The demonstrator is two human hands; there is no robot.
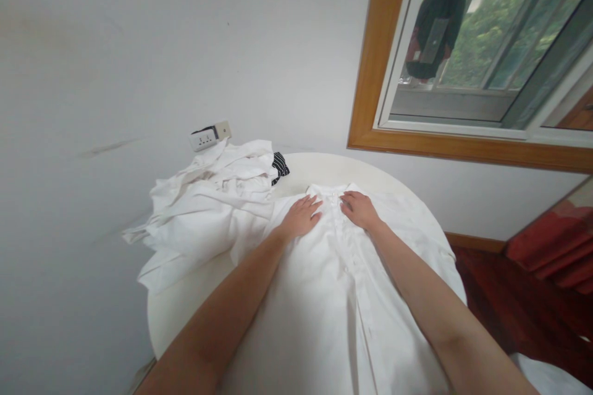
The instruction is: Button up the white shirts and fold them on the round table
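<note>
A white button-front shirt (319,296) lies spread on a round white table (185,302), its collar toward the wall and its button line running down toward me. My left hand (301,217) rests flat on the shirt just left of the collar, fingers stretched out. On the other side of the buttons, my right hand (359,208) lies on the cloth below the collar, its fingers extended and slightly bent. Neither hand visibly grips any fabric. The lower part of the shirt runs out of view at the bottom.
Crumpled white garments (199,216) are heaped at the table's left, with a black-and-white striped cloth (280,166) behind them. A power socket (204,139) is on the wall. A wood-framed window (389,43) is at right, above a red cloth (556,241).
</note>
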